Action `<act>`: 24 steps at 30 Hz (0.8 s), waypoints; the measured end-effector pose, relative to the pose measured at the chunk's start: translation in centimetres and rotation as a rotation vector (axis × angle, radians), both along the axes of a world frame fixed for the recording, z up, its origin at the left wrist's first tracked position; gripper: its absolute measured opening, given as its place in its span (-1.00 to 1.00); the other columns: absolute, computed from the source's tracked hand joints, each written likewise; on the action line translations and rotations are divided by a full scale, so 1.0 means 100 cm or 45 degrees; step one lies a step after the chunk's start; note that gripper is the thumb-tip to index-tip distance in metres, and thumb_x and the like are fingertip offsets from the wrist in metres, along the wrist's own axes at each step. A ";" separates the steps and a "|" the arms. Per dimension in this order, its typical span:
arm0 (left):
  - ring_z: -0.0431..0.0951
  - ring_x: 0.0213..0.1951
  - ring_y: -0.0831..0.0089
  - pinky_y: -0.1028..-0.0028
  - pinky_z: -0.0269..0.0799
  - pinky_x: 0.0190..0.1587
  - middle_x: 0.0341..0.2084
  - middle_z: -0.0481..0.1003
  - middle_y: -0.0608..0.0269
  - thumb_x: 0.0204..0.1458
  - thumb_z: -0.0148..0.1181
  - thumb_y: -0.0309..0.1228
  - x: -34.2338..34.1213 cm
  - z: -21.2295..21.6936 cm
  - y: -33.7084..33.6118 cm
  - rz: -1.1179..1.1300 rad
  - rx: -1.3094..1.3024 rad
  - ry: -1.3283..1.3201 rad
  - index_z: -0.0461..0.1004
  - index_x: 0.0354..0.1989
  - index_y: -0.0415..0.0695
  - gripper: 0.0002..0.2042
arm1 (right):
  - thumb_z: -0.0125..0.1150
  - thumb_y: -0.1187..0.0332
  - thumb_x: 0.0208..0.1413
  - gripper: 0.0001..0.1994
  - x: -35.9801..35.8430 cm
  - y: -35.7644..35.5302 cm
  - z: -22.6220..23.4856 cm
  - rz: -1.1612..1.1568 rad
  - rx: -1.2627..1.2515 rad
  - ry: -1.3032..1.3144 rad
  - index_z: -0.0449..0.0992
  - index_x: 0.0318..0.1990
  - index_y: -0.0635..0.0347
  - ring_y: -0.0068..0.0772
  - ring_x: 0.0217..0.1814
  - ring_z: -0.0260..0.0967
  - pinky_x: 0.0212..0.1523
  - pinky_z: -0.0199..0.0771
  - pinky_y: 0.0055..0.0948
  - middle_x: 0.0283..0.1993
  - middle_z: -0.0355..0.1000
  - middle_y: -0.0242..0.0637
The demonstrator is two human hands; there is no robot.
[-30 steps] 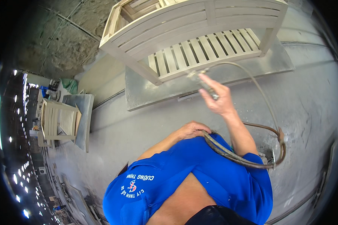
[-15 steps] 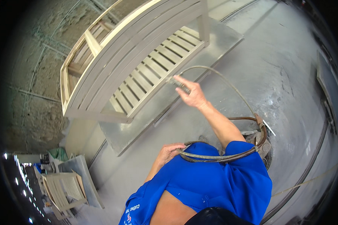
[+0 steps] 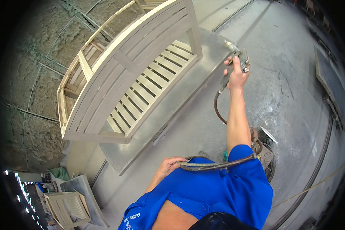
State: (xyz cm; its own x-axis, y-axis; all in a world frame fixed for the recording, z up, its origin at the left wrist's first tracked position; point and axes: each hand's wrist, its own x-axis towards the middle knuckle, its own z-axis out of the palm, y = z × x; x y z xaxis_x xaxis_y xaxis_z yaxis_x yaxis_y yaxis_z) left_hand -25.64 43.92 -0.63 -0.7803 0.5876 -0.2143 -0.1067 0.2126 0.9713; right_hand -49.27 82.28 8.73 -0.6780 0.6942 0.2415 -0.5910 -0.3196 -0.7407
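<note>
My right hand (image 3: 237, 78) is stretched out to the far right of the bench, wrapped round a metal spray gun (image 3: 230, 47). A thin brown hose (image 3: 217, 109) hangs from the gun's handle. At my waist, my left hand (image 3: 168, 166) is closed on a bent loop of thicker hose (image 3: 214, 166), which runs across to my right upper arm. The wooden bench (image 3: 92, 94) has a slatted seat and a curved back with a greyish coat. It stands on a flat grey board (image 3: 168, 111), apart from the gun.
Behind the bench stands another wooden frame (image 3: 85, 65), close to a rough stained wall (image 3: 34, 84). A second bench (image 3: 67, 207) is at the lower left by a tilted grey panel (image 3: 86, 191). Equipment (image 3: 267, 157) sits beside my right elbow. A long hose (image 3: 314, 176) lies on the floor at right.
My right hand has swung the spray gun away from the bench seat's front edge, outward to the far right. My left hand keeps its hold on the hose. The view has shifted slightly.
</note>
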 end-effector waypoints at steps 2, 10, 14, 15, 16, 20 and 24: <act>0.64 0.01 0.25 0.32 0.58 0.10 -0.05 0.62 -0.04 0.21 0.18 -0.62 0.000 0.001 0.000 0.092 0.160 -0.273 0.59 0.00 -0.41 -0.77 | 0.14 0.36 0.33 -0.71 -0.023 0.014 -0.007 -0.032 -0.079 -0.123 0.40 0.15 0.17 -0.48 -0.31 0.49 -0.62 0.37 -0.55 -0.25 0.48 -0.28; 0.64 -0.09 0.39 0.41 0.61 -0.01 -0.12 0.63 0.10 0.15 0.20 -0.74 0.012 0.007 -0.009 0.395 0.139 -0.813 0.59 0.03 -0.37 -0.72 | 0.20 0.37 0.28 -0.65 -0.107 0.041 -0.128 -0.063 -0.223 -0.645 0.42 0.19 0.12 -0.48 -0.43 0.49 -0.63 0.40 -0.47 -0.32 0.48 -0.32; 0.57 -0.15 0.55 0.49 0.53 -0.06 -0.18 0.64 0.32 0.15 0.30 -0.66 0.018 0.008 -0.018 0.382 0.046 -0.729 0.66 -0.02 -0.26 -0.77 | 0.22 0.35 0.26 -0.52 -0.116 0.038 -0.186 -0.090 -0.264 -0.914 0.38 0.34 -0.04 -0.47 -0.44 0.49 -0.62 0.42 -0.48 -0.30 0.51 -0.33; 0.58 -0.12 0.53 0.48 0.53 -0.04 -0.17 0.64 0.30 0.16 0.30 -0.65 0.019 0.008 -0.021 0.408 0.076 -0.797 0.66 -0.02 -0.26 -0.78 | 0.22 0.35 0.26 -0.51 -0.114 0.037 -0.194 -0.109 -0.248 -0.982 0.37 0.34 -0.04 -0.47 -0.44 0.49 -0.62 0.42 -0.48 -0.30 0.51 -0.33; 0.59 -0.10 0.51 0.47 0.53 -0.02 -0.16 0.65 0.29 0.16 0.30 -0.64 0.020 0.006 -0.024 0.445 0.194 -0.891 0.66 -0.02 -0.27 -0.78 | 0.22 0.35 0.26 -0.51 -0.112 0.037 -0.199 -0.138 -0.238 -1.074 0.37 0.34 -0.05 -0.47 -0.44 0.49 -0.61 0.42 -0.48 -0.30 0.51 -0.33; 0.60 -0.09 0.48 0.46 0.55 0.00 -0.14 0.64 0.23 0.17 0.27 -0.67 0.026 -0.001 -0.031 0.405 0.153 -0.699 0.63 0.00 -0.31 -0.76 | 0.22 0.34 0.27 -0.61 -0.102 0.049 -0.192 -0.198 -0.189 -1.168 0.42 0.24 -0.01 -0.46 -0.44 0.48 -0.60 0.41 -0.46 -0.30 0.50 -0.33; 0.63 -0.15 0.46 0.45 0.60 -0.07 -0.14 0.63 0.16 0.20 0.19 -0.69 0.032 -0.002 -0.038 0.406 0.227 -0.753 0.59 0.04 -0.36 -0.76 | 0.21 0.34 0.28 -0.79 -0.095 0.074 -0.146 -0.116 -0.154 -0.858 0.44 0.01 0.10 -0.46 -0.42 0.48 -0.58 0.40 -0.44 -0.31 0.48 -0.34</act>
